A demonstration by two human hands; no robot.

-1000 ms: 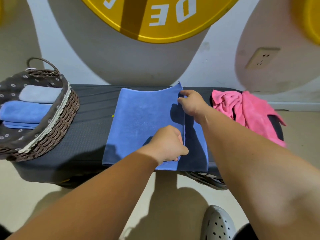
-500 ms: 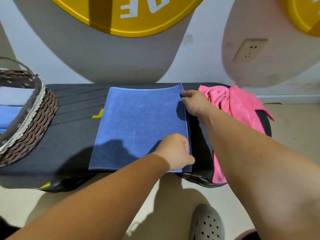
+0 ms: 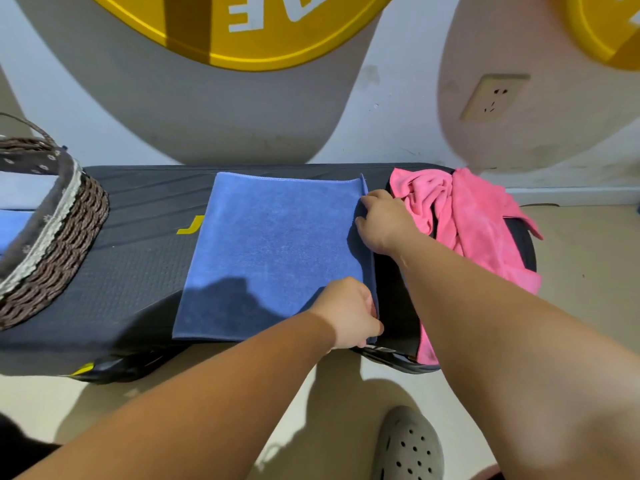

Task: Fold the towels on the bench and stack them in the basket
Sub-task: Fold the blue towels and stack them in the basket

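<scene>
Two hands pinch the right edge of the blue towel (image 3: 273, 251), flat on the bench (image 3: 138, 258): left hand (image 3: 346, 313) near corner, right hand (image 3: 381, 220) far corner; limp, light cloth, best held at corners

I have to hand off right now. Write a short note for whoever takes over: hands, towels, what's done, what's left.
Left hand: grips the blue towel at its near right corner.
Right hand: pinches the same towel's right edge, near the far corner.
Blue towel: flat on the bench, two layers showing along its right edge.
Pink towel: crumpled at the bench's right end, partly hanging over the front.
Basket: left end, with folded towels inside.
Left: finish folding the blue towel, stack it in the basket, then fold and stack the pink one.
</scene>
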